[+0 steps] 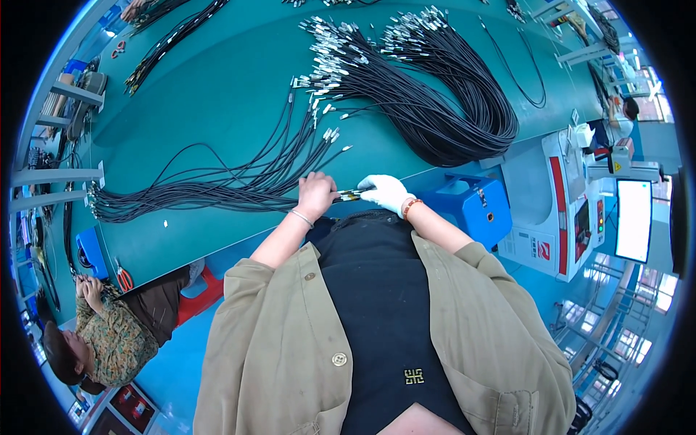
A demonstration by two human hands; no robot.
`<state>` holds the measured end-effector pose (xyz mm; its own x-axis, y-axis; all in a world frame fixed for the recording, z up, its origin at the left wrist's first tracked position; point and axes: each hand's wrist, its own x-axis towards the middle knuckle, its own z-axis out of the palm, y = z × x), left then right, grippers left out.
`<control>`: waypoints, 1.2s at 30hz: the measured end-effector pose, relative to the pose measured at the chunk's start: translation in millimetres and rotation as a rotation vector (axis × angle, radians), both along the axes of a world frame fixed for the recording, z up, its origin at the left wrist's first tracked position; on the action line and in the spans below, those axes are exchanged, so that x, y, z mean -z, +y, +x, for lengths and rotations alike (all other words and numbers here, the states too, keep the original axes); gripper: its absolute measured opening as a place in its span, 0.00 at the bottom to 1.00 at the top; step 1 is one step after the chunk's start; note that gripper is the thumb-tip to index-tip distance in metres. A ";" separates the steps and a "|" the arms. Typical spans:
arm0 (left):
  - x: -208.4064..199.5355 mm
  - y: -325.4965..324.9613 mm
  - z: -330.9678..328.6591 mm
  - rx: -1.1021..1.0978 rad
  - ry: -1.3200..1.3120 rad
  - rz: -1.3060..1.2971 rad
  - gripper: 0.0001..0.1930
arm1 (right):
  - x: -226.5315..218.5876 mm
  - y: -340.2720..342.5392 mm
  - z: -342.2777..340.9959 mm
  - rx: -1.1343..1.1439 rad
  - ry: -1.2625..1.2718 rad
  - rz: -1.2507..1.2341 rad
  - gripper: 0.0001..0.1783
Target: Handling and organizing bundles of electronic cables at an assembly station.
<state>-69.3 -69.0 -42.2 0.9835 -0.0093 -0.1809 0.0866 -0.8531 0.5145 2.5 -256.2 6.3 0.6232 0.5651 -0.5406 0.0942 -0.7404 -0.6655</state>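
Observation:
At the table's near edge, my bare left hand (316,194) is closed around the right end of a bunch of thin black cables (210,194). My right hand (386,193), in a white glove, is closed at the same cables' tips, close beside the left. Between the two hands, short cable ends (349,195) with pale and yellowish parts show; the fingers hide the rest. The bunch runs left along the table, and some cables in it bend up toward silvery connectors. A big looped bundle of black cables (464,119) with silvery connector ends lies beyond my right hand.
The green table (239,72) also carries more cables (174,47) at the far left and red-handled pliers (125,277). A blue stool (475,210) and a white-and-red machine (540,210) stand at the right. A co-worker (123,330) sits at the lower left, hands at the table.

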 end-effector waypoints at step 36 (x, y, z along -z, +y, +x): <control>-23.8 12.1 12.1 -0.206 0.149 -0.706 0.08 | -2.6 27.2 6.3 0.122 -0.205 0.213 0.15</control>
<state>-57.1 -56.9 -18.4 0.9432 0.0093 -0.3320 0.3209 -0.2832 0.9038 8.8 -229.0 8.9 0.7769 0.5667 -0.2744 0.1617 -0.6007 -0.7829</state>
